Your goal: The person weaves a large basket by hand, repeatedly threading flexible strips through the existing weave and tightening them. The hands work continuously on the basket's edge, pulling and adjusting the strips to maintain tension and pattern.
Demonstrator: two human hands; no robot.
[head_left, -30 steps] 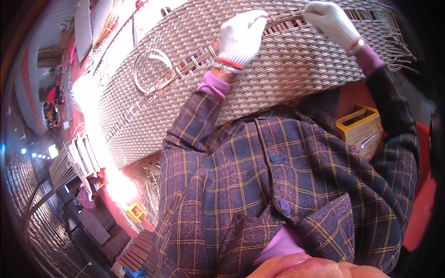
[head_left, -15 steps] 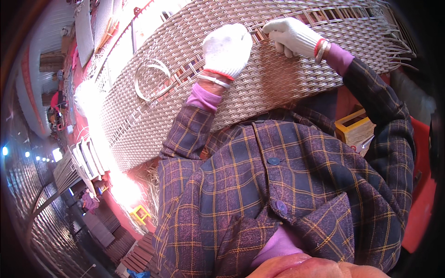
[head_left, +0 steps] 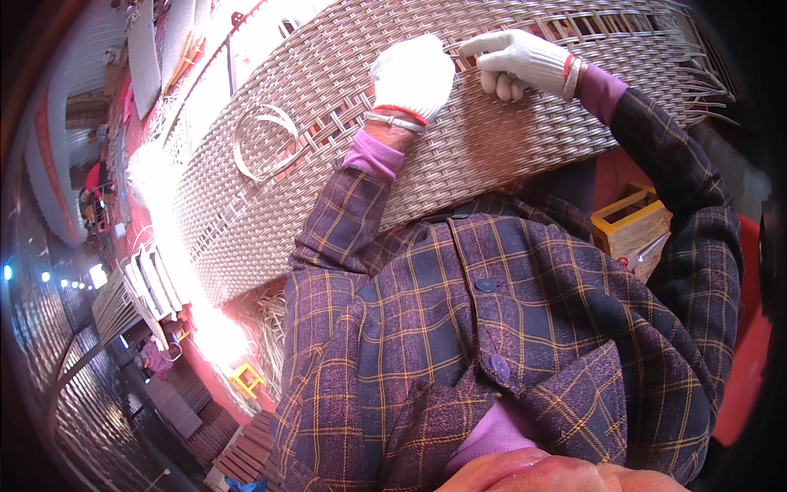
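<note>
A large woven panel (head_left: 344, 184) of pale flat strands lies across my front, with open gaps along a row in its weave. White knitted gloves cover both hands. My left hand (head_left: 414, 78) is closed over that row, its fingers hidden and the glove washed out by glare. Just to its right, my right hand (head_left: 525, 66) has the index finger stretched toward the left hand and the others curled. Anything pinched there is too small to make out. A loose loop of pale strand (head_left: 238, 148) rests on the panel left of my left hand.
Loose strand ends (head_left: 709, 107) stick out at the panel's right end. Below it on the right stands a wooden box with a yellow rim (head_left: 627, 221). A small yellow stool (head_left: 247, 380) and a heap of loose strands (head_left: 270, 332) are on the floor at lower left.
My left hand has shifted slightly right and up along the panel. My right index finger is straighter and reaches a little further left. The strand loop has moved slightly left.
</note>
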